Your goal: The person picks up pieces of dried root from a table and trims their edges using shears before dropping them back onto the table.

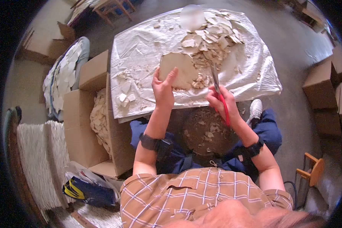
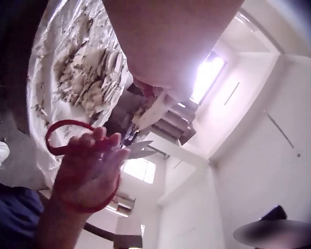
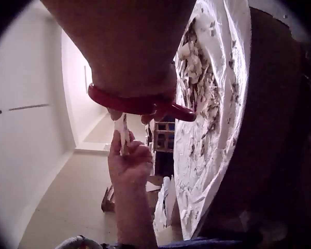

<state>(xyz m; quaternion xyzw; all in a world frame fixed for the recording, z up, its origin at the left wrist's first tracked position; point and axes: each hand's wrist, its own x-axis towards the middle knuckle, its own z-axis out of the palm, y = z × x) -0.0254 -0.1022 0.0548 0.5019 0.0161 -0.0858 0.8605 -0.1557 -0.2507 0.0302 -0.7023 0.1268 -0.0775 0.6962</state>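
Note:
My left hand [image 1: 164, 91] pinches a flat, cream-coloured, roundish piece [image 1: 181, 70] with an uneven edge, the thumb lying over its face. Seen edge-on in the right wrist view, the same piece [image 3: 124, 136] stands up thin from the fingers. Red-handled scissors [image 1: 227, 112] are in my right hand [image 1: 226, 99], which grips the loops just right of the piece. The blades point away from me, and in the left wrist view the two blades [image 2: 141, 150] are spread slightly apart. Small trimmed scraps [image 1: 201, 81] lie beside the piece on the white cloth.
A heap of similar flat pieces [image 1: 216, 36] covers the far right of the cloth-covered table [image 1: 140, 49]. At the left stands an open cardboard box [image 1: 85, 129] holding more pieces. Under the table's near edge is a dark round container [image 1: 205, 131] with scraps. Cardboard boxes [image 1: 319, 85] stand right.

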